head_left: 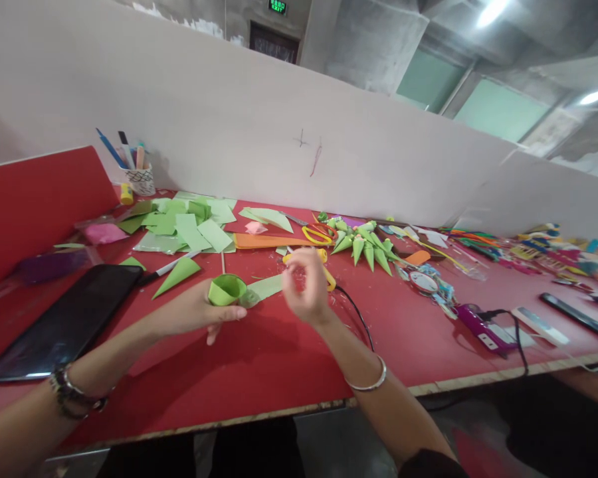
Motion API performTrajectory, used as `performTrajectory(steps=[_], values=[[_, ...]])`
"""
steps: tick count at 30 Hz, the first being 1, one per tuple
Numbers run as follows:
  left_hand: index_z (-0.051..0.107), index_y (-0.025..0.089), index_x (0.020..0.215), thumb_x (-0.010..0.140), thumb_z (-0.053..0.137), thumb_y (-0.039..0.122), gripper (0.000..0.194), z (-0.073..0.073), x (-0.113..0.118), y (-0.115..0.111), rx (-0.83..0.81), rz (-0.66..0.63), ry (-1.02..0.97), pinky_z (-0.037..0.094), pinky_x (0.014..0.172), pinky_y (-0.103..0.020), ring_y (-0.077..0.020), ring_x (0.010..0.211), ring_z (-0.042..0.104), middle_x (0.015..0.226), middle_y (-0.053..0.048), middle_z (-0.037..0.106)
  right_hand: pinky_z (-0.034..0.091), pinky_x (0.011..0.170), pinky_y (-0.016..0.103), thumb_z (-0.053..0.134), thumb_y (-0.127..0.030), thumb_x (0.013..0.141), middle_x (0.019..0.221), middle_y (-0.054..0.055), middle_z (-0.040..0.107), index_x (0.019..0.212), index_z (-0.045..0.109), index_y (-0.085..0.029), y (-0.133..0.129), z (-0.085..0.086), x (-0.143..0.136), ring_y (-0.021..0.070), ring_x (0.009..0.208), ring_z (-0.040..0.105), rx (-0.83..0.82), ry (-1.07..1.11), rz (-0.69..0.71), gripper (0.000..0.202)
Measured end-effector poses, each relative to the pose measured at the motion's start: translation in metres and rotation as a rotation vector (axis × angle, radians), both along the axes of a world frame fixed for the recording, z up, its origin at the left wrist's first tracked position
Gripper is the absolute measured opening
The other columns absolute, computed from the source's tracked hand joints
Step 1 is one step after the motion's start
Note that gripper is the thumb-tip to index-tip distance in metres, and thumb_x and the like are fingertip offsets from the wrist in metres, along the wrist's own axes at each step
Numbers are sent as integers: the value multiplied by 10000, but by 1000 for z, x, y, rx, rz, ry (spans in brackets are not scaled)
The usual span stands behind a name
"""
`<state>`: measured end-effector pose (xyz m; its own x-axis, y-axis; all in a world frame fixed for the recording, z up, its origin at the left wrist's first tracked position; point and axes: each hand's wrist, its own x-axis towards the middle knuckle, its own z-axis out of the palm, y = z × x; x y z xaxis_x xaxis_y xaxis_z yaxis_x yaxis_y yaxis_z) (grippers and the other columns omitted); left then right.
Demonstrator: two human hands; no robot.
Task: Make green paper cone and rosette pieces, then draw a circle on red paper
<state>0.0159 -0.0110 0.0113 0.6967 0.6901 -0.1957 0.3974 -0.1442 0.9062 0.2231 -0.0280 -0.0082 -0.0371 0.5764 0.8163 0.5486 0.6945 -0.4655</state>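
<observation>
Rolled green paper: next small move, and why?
I'd probably bring the right hand over to press the overlap of the rolled green paper: only the left hand holds it, its mouth gapes with a fold showing inside, and the right hand is apart from it.

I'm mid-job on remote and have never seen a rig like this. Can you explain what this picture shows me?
There is no machine here: both grips are a person's bare hands, seen by one camera worn on that person's head, looking forward and down. The left grip holds a rolled green paper, opening upward. The right grip is raised, fingers curled; I cannot tell whether it pinches anything. Partly hidden behind it is a corded yellow tool. On the red tabletop lie loose green sheets, a cluster of pointed green pieces, a black flat-screened device at left and a purple power strip at right.
</observation>
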Motion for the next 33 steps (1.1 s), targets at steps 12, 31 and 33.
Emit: performTrajectory(steps=[12,31,33], values=[[396,193,378,758,465,418,447,-19,-23,39,443,345,3,402,544,-240,-88,391,441,348,26,454,457,780,337,631,-402,670,950,72,578,1087,512,-176,25,10,101,187,888,568,-789,61,-270,489],[432,204,690,667,562,477,303,-28,-22,32,717,571,233,309,515,-251,-141,498,476,540,23,532,424,504,261,609,-490,666,584,4,557,792,590,-159,26,1,55,145,514,524,-490,34,-446,355],[442,215,686,656,556,458,270,-26,-20,29,771,539,326,296,518,-249,-163,544,495,575,6,541,408,471,251,630,-481,654,520,-12,519,676,580,-165,19,5,40,120,459,485,-414,60,-408,321]])
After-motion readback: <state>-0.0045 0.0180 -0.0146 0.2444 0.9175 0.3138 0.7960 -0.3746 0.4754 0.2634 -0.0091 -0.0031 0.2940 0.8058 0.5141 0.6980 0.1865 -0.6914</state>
